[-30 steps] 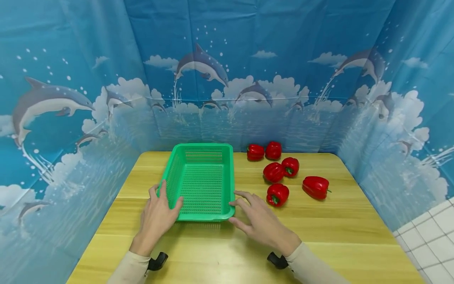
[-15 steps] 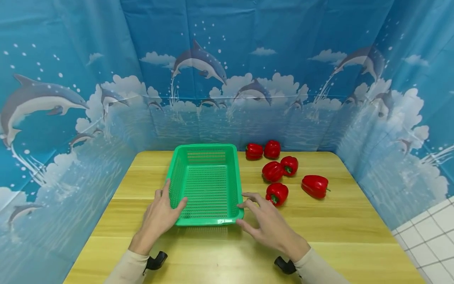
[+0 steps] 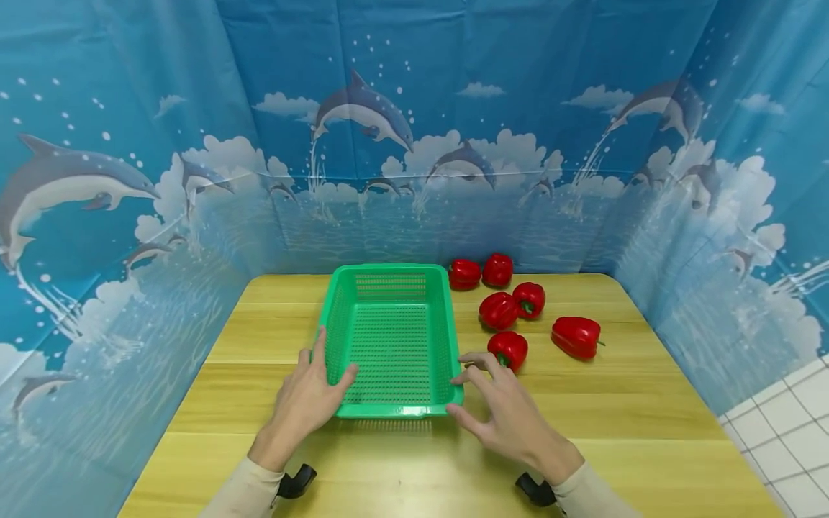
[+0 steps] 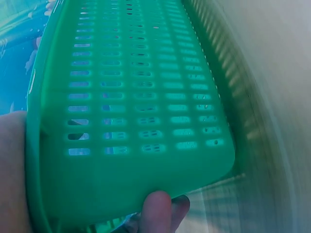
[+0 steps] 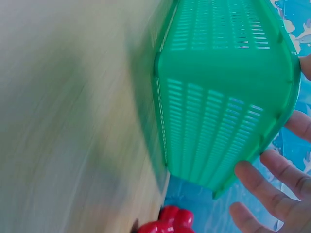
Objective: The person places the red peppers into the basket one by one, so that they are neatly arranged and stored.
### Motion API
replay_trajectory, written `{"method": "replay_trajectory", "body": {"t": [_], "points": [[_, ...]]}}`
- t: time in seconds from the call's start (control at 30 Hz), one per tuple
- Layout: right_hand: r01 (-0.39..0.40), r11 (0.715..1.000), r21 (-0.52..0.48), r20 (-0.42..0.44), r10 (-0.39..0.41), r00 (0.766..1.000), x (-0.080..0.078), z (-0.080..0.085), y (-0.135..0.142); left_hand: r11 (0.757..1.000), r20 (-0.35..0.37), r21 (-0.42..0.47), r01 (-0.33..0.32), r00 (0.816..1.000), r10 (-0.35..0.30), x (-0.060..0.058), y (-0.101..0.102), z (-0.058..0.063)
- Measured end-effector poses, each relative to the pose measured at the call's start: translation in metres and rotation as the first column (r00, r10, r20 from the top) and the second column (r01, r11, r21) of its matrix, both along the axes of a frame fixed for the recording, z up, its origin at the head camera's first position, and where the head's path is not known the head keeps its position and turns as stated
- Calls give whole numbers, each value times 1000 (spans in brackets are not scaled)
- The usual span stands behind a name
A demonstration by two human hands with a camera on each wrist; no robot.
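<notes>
A green plastic basket (image 3: 391, 417) with slotted walls stands near the middle of the wooden table, nothing inside it. My left hand (image 3: 307, 396) grips its near left corner, thumb over the rim and fingers along the outer wall. In the left wrist view, fingertips (image 4: 158, 206) show below the end of the wall (image 4: 146, 170). My right hand (image 3: 514, 421) holds the near right corner, thumb at the front rim and spread fingers at the right rim. In the right wrist view, those fingers (image 5: 265, 191) meet the outside of the basket (image 5: 209, 121) near its rim.
Several red bell peppers lie right of the basket: the nearest pepper (image 3: 508, 350) is close to my right fingers, and another pepper (image 3: 576, 337) lies farther right. A blue dolphin-print curtain (image 3: 401, 216) hangs behind the wooden table (image 3: 401, 475). White tiles (image 3: 777, 417) show at right.
Both hands have moved right together with the basket, and a little nearer to me. Its right side now stands closer to the peppers, which have stayed in place.
</notes>
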State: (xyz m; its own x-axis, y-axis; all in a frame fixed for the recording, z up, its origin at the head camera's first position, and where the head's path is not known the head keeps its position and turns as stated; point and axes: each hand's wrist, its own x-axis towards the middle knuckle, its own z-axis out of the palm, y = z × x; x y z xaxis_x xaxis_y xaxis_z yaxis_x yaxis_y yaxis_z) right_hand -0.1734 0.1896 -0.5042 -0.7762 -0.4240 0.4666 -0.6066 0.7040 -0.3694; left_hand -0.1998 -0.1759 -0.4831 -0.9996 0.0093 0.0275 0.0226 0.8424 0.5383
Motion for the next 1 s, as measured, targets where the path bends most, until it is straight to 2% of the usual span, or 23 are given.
{"method": "replay_trajectory", "body": {"t": [0.27, 0.57, 0.83, 1.0], "points": [[-7, 1000, 17, -6, 7, 1000, -3, 3, 12, 1000, -11, 13, 8, 1000, -8, -2, 10, -3], [-14, 999, 47, -32, 16, 999, -3, 1, 17, 1000, -5, 25, 9, 1000, -9, 1, 12, -7], [-59, 998, 0, 21, 59, 998, -8, 3, 19, 1000, -25, 16, 5, 1000, -5, -2, 9, -4], [-57, 998, -34, 56, 59, 997, -14, 5, 27, 1000, -19, 21, 14, 1000, -13, -2, 9, -5]]}}
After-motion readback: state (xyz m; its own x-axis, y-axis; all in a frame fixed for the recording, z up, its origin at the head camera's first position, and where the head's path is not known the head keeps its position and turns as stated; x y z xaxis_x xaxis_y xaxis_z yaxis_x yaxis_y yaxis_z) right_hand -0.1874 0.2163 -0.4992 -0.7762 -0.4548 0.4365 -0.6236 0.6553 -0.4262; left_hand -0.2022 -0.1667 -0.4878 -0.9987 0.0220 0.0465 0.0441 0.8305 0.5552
